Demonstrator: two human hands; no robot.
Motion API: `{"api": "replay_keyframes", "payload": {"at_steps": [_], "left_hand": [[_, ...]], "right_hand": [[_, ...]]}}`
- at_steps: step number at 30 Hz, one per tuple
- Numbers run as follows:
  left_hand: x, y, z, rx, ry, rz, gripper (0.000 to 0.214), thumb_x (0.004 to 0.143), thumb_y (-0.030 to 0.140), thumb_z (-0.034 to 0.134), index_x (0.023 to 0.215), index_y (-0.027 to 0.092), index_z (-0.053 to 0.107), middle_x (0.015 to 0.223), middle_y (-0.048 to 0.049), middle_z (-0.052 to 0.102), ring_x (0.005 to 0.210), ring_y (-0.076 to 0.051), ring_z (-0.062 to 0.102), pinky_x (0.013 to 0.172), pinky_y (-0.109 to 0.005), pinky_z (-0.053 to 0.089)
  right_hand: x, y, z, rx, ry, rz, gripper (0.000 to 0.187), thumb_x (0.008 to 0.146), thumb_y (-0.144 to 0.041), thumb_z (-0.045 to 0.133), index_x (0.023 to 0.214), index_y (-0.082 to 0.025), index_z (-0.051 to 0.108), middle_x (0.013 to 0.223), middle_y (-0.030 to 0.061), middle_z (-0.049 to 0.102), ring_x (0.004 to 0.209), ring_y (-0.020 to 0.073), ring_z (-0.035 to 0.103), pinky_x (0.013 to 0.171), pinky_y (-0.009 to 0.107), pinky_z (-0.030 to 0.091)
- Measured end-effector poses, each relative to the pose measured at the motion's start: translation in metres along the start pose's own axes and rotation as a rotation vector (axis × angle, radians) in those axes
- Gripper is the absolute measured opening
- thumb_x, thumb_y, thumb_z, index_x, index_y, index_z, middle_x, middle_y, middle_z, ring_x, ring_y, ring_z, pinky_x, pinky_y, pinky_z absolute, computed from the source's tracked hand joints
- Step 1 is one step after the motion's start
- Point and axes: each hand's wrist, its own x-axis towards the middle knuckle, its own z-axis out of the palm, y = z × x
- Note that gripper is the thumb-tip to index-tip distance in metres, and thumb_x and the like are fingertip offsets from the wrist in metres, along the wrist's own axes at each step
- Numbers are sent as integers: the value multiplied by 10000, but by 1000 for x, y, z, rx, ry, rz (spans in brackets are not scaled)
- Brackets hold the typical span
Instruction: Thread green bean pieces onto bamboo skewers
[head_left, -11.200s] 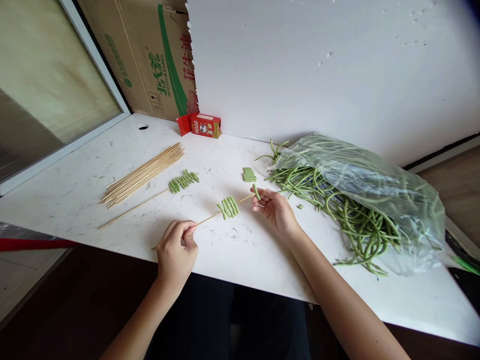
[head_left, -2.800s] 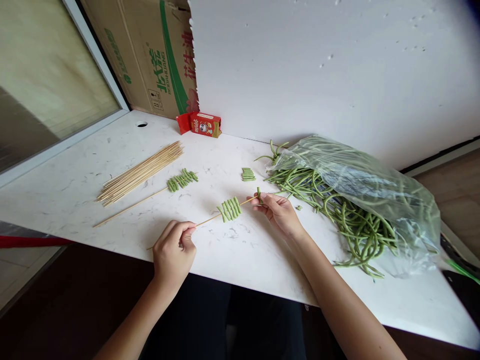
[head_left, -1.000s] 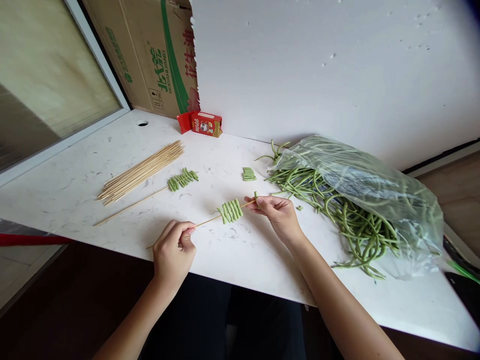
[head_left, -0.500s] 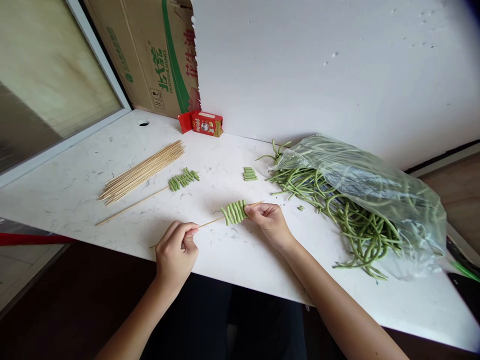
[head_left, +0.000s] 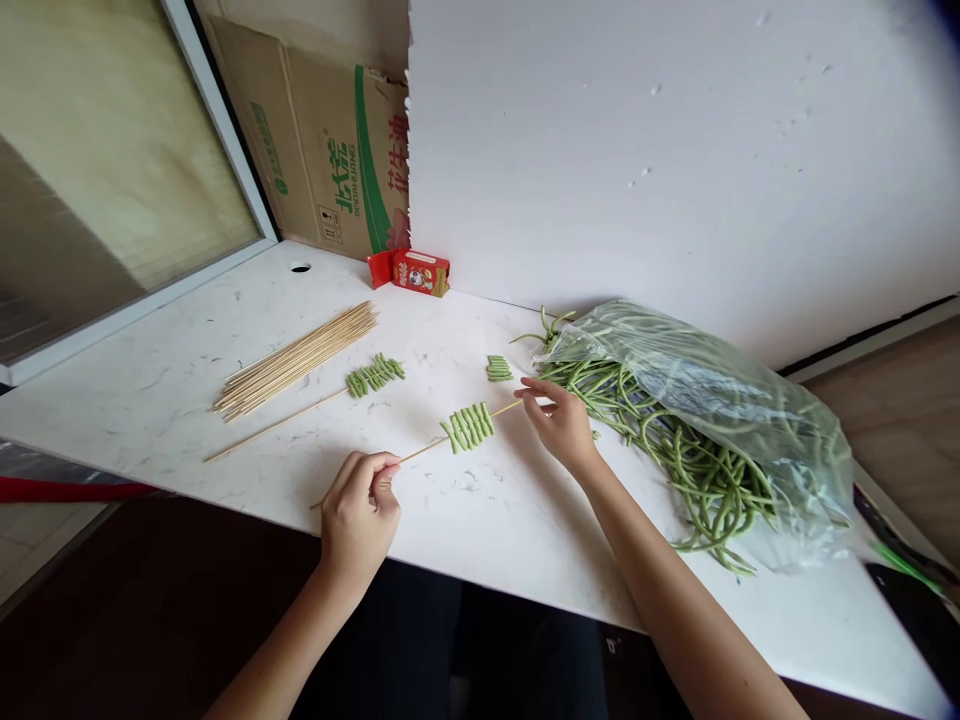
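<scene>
Pinched between thumb and fingers, my left hand (head_left: pixel 358 515) holds a bamboo skewer (head_left: pixel 422 452) by its lower part. Several short pieces of green bean (head_left: pixel 469 428) are threaded side by side near the skewer's far end. My right hand (head_left: pixel 559 420) is beside the skewer's tip, its thumb and forefinger apart; whether it touches the tip I cannot tell. Just beyond that hand lies a small row of cut bean pieces (head_left: pixel 499 369). A second skewer loaded with bean pieces (head_left: pixel 376 375) rests on the table to the left.
A bundle of bare skewers (head_left: pixel 296 362) lies on the white table (head_left: pixel 262 520). Long green beans (head_left: pixel 697 470) spill from a clear plastic bag (head_left: pixel 720 360) on the right. Behind stand a small red box (head_left: pixel 421 273) and a cardboard carton (head_left: pixel 315 150) against a white panel (head_left: pixel 675 150).
My right hand has let go of the threaded bean pieces and moved right and slightly up, past the skewer's tip. The left hand keeps its hold. The view has tilted a little.
</scene>
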Motion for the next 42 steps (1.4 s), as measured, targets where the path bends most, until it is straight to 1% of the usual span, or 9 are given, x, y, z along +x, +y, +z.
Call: {"api": "replay_keyframes", "payload": {"at_steps": [3, 6, 12, 19, 23, 28, 33, 37, 42], "left_hand": [[-1, -1, 0, 10, 5, 9, 194, 978, 80, 536, 968, 205, 683, 909, -44, 726, 862, -170, 712, 760, -253, 549], [-2, -1, 1, 19, 5, 17, 194, 983, 77, 536, 966, 206, 680, 911, -36, 724, 844, -158, 700, 747, -244, 537], [-2, -3, 4, 0, 9, 6, 192, 986, 78, 541, 974, 214, 676, 911, -26, 719, 843, -155, 697, 760, -247, 528], [0, -3, 3, -8, 7, 4, 189, 985, 75, 544, 971, 213, 672, 904, -21, 714, 835, -154, 692, 757, -251, 516], [-1, -2, 3, -9, 9, 10, 174, 995, 89, 549, 972, 211, 671, 897, -19, 709, 828, -150, 688, 755, -250, 516], [-1, -4, 5, -7, 12, 9, 172, 1003, 100, 546, 975, 212, 674, 906, -22, 714, 833, -149, 689, 751, -249, 524], [-2, -3, 4, 7, 9, 12, 178, 987, 84, 555, 970, 214, 676, 909, -18, 717, 838, -148, 691, 752, -240, 527], [-2, -1, 3, 33, 9, 17, 165, 991, 100, 565, 969, 217, 679, 911, -19, 720, 838, -149, 691, 751, -240, 527], [-2, 0, 3, 37, -10, 9, 159, 994, 103, 570, 974, 218, 680, 915, -16, 717, 842, -141, 690, 758, -234, 530]], "right_hand": [[24, 8, 1, -365, -51, -286, 238, 970, -319, 654, 1139, -233, 797, 1105, 120, 779, 1073, 331, 622, 988, 543, 518], [42, 11, 7, -592, -119, -400, 246, 996, -232, 606, 1160, -219, 788, 1122, 132, 754, 1088, 336, 570, 1000, 524, 492], [63, 13, 15, -810, -201, -375, 156, 994, -230, 650, 1064, -208, 788, 1066, 136, 727, 1075, 328, 542, 938, 457, 479], [78, 14, 10, -825, -304, -408, 74, 952, -194, 711, 981, -209, 777, 1002, 117, 717, 978, 291, 543, 921, 401, 459], [77, 12, 10, -799, -296, -404, 87, 947, -186, 703, 943, -207, 787, 989, 122, 714, 968, 289, 548, 915, 405, 466], [55, 9, 3, -499, -201, -339, 148, 990, -303, 657, 952, -213, 768, 973, 107, 742, 961, 281, 596, 901, 424, 474], [14, 9, -3, 132, -124, 46, 362, 873, -584, 777, 967, -234, 772, 932, 65, 746, 793, 210, 623, 688, 332, 465], [-11, 4, 0, 531, -125, 217, 355, 806, -579, 854, 949, -259, 801, 920, 39, 734, 829, 185, 631, 740, 319, 494], [-20, -8, 3, 773, -177, 343, 319, 812, -549, 870, 932, -262, 796, 1027, 36, 753, 960, 189, 666, 800, 305, 542]]}}
